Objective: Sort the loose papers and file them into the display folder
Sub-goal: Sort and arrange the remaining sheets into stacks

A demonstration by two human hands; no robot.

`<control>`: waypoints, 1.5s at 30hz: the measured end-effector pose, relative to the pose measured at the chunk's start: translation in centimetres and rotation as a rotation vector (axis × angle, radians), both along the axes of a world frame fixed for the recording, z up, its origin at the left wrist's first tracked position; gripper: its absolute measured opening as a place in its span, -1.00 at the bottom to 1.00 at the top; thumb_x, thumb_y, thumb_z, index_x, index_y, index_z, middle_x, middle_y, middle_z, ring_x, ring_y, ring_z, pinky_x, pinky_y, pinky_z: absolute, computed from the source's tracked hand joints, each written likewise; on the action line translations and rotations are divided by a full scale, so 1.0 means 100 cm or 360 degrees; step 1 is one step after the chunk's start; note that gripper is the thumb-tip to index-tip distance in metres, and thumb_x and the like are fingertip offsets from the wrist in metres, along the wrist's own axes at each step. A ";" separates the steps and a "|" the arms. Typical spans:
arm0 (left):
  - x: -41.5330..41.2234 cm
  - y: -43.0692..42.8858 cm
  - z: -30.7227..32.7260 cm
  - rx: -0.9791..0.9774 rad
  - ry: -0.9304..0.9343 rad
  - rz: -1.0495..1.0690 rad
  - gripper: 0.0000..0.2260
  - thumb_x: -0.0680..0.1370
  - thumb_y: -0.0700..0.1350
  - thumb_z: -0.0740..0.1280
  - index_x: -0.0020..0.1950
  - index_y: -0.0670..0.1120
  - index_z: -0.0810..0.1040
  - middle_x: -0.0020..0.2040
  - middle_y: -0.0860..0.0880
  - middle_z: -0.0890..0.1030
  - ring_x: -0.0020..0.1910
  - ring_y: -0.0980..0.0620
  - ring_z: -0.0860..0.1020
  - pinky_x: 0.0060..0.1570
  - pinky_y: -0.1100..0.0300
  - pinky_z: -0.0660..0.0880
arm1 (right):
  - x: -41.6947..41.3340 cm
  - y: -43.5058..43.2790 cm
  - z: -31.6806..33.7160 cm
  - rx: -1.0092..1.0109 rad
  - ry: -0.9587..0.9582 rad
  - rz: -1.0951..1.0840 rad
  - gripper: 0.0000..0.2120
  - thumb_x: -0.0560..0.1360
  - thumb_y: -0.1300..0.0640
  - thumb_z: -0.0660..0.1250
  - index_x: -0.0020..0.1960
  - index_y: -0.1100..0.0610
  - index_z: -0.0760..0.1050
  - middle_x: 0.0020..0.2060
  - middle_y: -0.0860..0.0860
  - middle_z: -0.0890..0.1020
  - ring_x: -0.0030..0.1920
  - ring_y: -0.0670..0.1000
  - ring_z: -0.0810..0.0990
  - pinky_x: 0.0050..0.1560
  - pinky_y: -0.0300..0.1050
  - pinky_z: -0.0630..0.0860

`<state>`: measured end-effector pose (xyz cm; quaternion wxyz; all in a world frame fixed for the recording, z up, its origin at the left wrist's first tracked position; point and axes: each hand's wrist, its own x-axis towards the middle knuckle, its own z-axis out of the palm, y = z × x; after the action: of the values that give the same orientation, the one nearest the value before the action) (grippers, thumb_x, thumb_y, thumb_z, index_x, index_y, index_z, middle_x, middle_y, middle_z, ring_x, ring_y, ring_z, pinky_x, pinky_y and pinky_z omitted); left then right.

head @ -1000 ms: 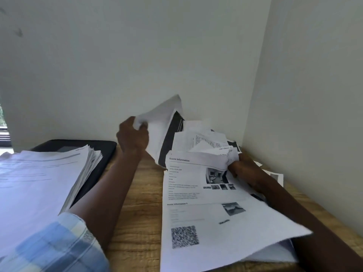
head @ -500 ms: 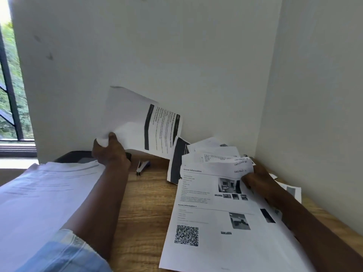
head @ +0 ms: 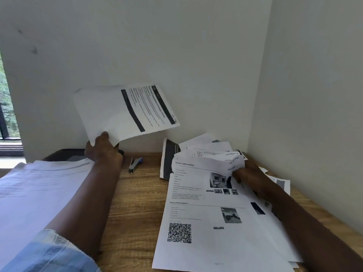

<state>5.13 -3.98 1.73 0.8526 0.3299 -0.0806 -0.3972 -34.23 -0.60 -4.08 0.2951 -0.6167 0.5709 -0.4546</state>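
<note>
A single printed sheet point(head: 125, 110) is pinched at its lower edge by the left hand point(head: 103, 150), thumb on top, and is held up above and left of the stapler point(head: 135, 163). Right of the stapler, the fanned loose papers point(head: 206, 213) are gripped at their far corners by the right hand point(head: 249, 173), fingers curled.

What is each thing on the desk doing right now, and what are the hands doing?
Left hand, holding the sheet by its edge.
Sheet, lifted off the table.
Right hand, pinching the fanned papers at their corners.
Fanned papers, lying on the table.
Stapler, lying untouched.
Stack, partly covering the dark folder.
</note>
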 end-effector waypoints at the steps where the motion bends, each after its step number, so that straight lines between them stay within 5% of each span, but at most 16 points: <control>1: 0.003 -0.003 -0.003 0.0128 -0.0215 0.0097 -0.56 0.66 -0.16 0.29 0.54 -0.20 0.37 0.48 -0.15 0.47 0.42 -0.10 0.48 -0.03 0.40 0.50 | -0.001 -0.001 -0.001 0.0009 0.0008 -0.0005 -0.60 0.15 0.18 0.22 -0.06 0.24 0.60 -0.35 0.13 0.59 -0.31 0.06 0.48 -0.25 0.00 0.35; 3: 0.002 0.000 -0.008 0.0396 -0.0637 0.0325 -0.54 0.55 -0.19 0.33 0.46 -0.12 0.44 0.35 -0.14 0.56 0.33 -0.17 0.55 0.19 0.11 0.55 | -0.003 -0.003 -0.003 0.0039 0.0026 -0.0021 -0.59 0.13 0.16 0.25 -0.06 0.27 0.58 -0.34 0.14 0.59 -0.31 0.07 0.48 -0.26 -0.01 0.35; 6: -0.014 0.013 -0.010 0.0535 -0.1179 0.0550 -0.39 0.47 -0.34 0.28 0.50 -0.02 0.32 0.39 -0.16 0.48 0.30 -0.20 0.54 0.14 0.17 0.45 | -0.006 -0.006 -0.006 0.0079 0.0057 -0.0060 -0.50 0.08 0.11 0.29 0.00 0.18 0.59 -0.25 0.18 0.66 -0.28 0.07 0.56 -0.28 -0.03 0.41; 10: -0.042 0.025 -0.022 0.0883 -0.2241 0.0454 -0.09 0.44 -0.43 0.35 0.66 0.14 0.09 0.67 -0.23 -0.20 0.47 -0.43 0.34 0.23 -0.24 0.54 | -0.006 -0.005 -0.004 0.0038 0.0174 -0.0022 -0.54 0.09 0.09 0.27 -0.05 0.16 0.63 -0.22 0.11 0.70 -0.24 0.07 0.59 -0.28 -0.05 0.45; 13: -0.058 0.022 -0.031 0.1337 -0.3339 0.0531 -0.26 0.54 0.00 0.38 0.66 0.10 0.12 0.61 -0.23 -0.42 0.61 -0.40 -0.28 0.43 -0.54 -0.18 | -0.006 -0.004 -0.003 0.0060 0.0175 -0.0013 -0.51 0.06 0.08 0.28 -0.04 0.15 0.64 -0.24 0.06 0.71 -0.22 0.09 0.60 -0.25 -0.06 0.45; 15: -0.074 0.022 -0.030 0.1035 -0.3754 0.0149 -0.44 0.62 0.06 0.24 0.63 0.12 0.21 0.69 -0.13 -0.20 0.66 -0.19 -0.23 0.52 -0.40 -0.28 | -0.007 -0.007 -0.004 0.0074 0.0203 0.0001 -0.49 0.06 0.07 0.28 -0.01 0.13 0.65 -0.22 0.05 0.72 -0.18 0.11 0.64 -0.23 -0.04 0.48; 17: -0.091 0.025 -0.031 0.0690 -0.3635 -0.0772 -0.57 0.70 0.04 0.16 0.59 0.10 0.33 0.68 -0.04 0.14 0.67 -0.07 0.03 0.61 -0.07 0.00 | -0.010 -0.012 -0.007 0.0089 0.0215 0.0014 -0.43 0.04 0.04 0.28 0.03 0.12 0.64 -0.18 0.07 0.73 -0.11 0.15 0.68 -0.18 0.04 0.58; 19: -0.103 0.030 -0.036 0.0749 -0.3542 -0.1186 -0.59 0.72 0.05 0.10 0.56 0.07 0.40 0.58 -0.05 0.39 0.54 -0.11 0.34 0.49 0.03 0.27 | -0.015 -0.018 -0.013 0.0112 0.0226 -0.0016 -0.37 -0.01 -0.03 0.27 0.03 0.13 0.61 -0.15 0.08 0.72 -0.09 0.16 0.69 -0.10 0.13 0.64; 24: -0.105 0.012 -0.015 0.1285 -0.4009 -0.0638 -0.60 0.59 0.16 0.20 0.32 0.02 0.59 0.35 -0.08 0.59 0.32 -0.13 0.55 0.13 0.01 0.48 | -0.027 -0.022 -0.019 0.0153 0.0165 -0.0030 -0.48 0.07 0.00 0.29 0.00 0.13 0.57 -0.21 0.15 0.64 -0.21 0.17 0.60 -0.24 -0.01 0.46; 27: -0.106 -0.025 -0.001 0.1108 -0.3854 -0.0622 -0.47 0.61 0.34 0.16 0.23 -0.04 0.64 0.31 -0.12 0.60 0.27 -0.16 0.57 0.15 0.04 0.51 | -0.032 -0.020 -0.020 0.0128 0.0134 -0.0026 -0.42 0.12 0.03 0.30 0.15 0.07 0.57 -0.10 0.08 0.71 -0.12 0.16 0.68 -0.24 0.00 0.54; 30: -0.120 -0.067 0.003 0.0832 -0.3639 -0.0742 -0.59 0.62 0.27 0.23 0.10 -0.01 0.69 0.24 -0.08 0.65 0.25 -0.12 0.57 0.11 0.14 0.45 | -0.025 -0.005 -0.011 0.0062 0.0099 -0.0041 -0.52 0.17 0.06 0.26 0.07 0.09 0.61 -0.20 0.01 0.70 -0.22 0.04 0.63 -0.30 -0.15 0.44; 34: -0.154 -0.119 -0.003 0.0768 -0.3322 -0.0715 -0.43 0.59 0.28 0.31 0.49 -0.03 0.46 0.45 -0.10 0.51 0.45 -0.13 0.44 0.40 0.09 0.38 | -0.019 -0.006 -0.016 0.0014 0.0065 -0.0062 -0.52 0.14 -0.01 0.25 0.03 0.08 0.60 -0.23 -0.03 0.69 -0.18 0.08 0.64 -0.28 -0.13 0.44; 37: -0.177 -0.148 -0.005 0.0761 -0.3309 -0.0700 -0.39 0.64 0.24 0.27 0.55 -0.12 0.37 0.50 -0.17 0.44 0.49 -0.18 0.39 0.39 0.07 0.37 | -0.016 -0.012 -0.018 -0.0023 0.0134 -0.0106 -0.49 0.18 -0.06 0.28 0.07 0.13 0.57 -0.09 0.08 0.66 -0.03 0.17 0.63 -0.12 0.03 0.54; 42: -0.200 -0.172 -0.001 0.0674 -0.3147 -0.0749 -0.55 0.61 0.13 0.35 0.29 -0.21 0.62 0.29 -0.20 0.63 0.29 -0.22 0.57 0.20 0.09 0.49 | -0.014 -0.016 -0.019 0.0010 0.0208 -0.0118 -0.39 0.09 -0.21 0.23 0.04 0.09 0.53 -0.04 0.07 0.66 0.03 0.17 0.63 0.12 0.21 0.57; 45: -0.203 -0.167 0.008 0.0510 -0.3073 -0.0478 -0.80 0.58 -0.03 0.35 -0.08 -0.10 0.71 0.05 -0.14 0.72 0.07 -0.15 0.64 0.00 0.13 0.52 | -0.014 -0.018 -0.018 0.0039 0.0172 -0.0116 -0.42 0.08 -0.20 0.23 0.01 0.09 0.50 -0.07 0.04 0.64 0.01 0.15 0.62 0.13 0.19 0.57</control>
<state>-15.15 -20.68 2.57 0.3071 0.6100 -0.7273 -0.0680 -35.65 -2.37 -5.85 0.2548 -0.6155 0.6135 -0.4241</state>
